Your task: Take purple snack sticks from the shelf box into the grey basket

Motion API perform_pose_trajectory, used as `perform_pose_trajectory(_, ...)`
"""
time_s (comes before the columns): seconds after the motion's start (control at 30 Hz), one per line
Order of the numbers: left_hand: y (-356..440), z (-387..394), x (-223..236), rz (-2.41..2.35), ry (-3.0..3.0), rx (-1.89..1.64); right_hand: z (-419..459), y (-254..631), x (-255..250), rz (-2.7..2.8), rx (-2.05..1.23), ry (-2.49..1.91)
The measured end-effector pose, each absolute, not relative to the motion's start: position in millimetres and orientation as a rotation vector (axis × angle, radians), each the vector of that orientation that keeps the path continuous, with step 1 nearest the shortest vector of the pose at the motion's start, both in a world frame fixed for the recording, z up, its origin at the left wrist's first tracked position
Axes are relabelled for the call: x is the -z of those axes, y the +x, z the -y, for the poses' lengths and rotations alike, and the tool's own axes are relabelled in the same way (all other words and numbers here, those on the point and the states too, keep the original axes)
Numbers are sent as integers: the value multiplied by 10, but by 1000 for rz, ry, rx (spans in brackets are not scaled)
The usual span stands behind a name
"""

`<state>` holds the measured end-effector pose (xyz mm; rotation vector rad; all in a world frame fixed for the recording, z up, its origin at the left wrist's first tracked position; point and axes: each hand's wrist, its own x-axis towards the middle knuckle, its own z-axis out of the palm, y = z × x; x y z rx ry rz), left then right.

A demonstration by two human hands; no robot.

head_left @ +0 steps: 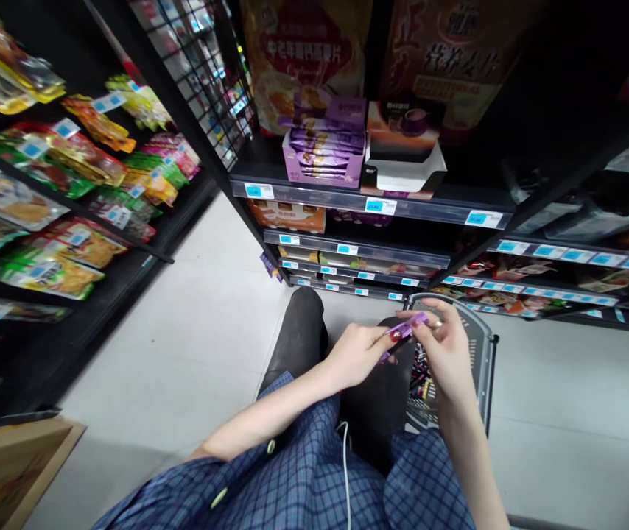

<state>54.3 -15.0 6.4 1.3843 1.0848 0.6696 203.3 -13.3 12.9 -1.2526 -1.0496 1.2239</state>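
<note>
My left hand (356, 353) and my right hand (447, 346) meet in front of me, both pinched on a few thin purple snack sachets (403, 331). They hover just above a grey shopping basket (483, 353) that has several small packets inside. On the shelf straight ahead stands a purple display box (322, 151) of matching sachets, beside a white and orange display box (406, 147).
Black shelving (359, 202) with blue price tags rises ahead and to the right. A rack of hanging snack bags (60, 184) lines the left. A cardboard box (5, 464) sits at lower left. The pale tiled aisle floor (193, 331) runs between them.
</note>
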Motion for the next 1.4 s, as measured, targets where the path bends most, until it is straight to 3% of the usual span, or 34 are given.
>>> perform_pose_trajectory(0.2,518,138,7,-1029,1113,-664,107,2030,-8,1043,-1254,-1353)
perform_pose_trajectory(0.33,493,132,26,-926,964,-643,140,1990,30,1055,-1136,-1369)
perform_pose_trajectory(0.53,401,125,37,-984,1258,-582,209,1923,69,1129,-916,-1488)
perform_pose_trajectory(0.7,331,160,146,-749,935,-466,233,1859,66,1084,-835,-1463)
perform_pose_trajectory(0.9,287,230,205,-693,682,-461,180,1859,43,1105,-945,-1399)
perform_pose_trajectory(1.07,373,249,164,-840,666,-608,112,1923,52,1193,-1359,-1269)
perform_pose_trajectory(1.4,354,283,239,-635,671,-637,67,1873,146,870,-1333,-1163)
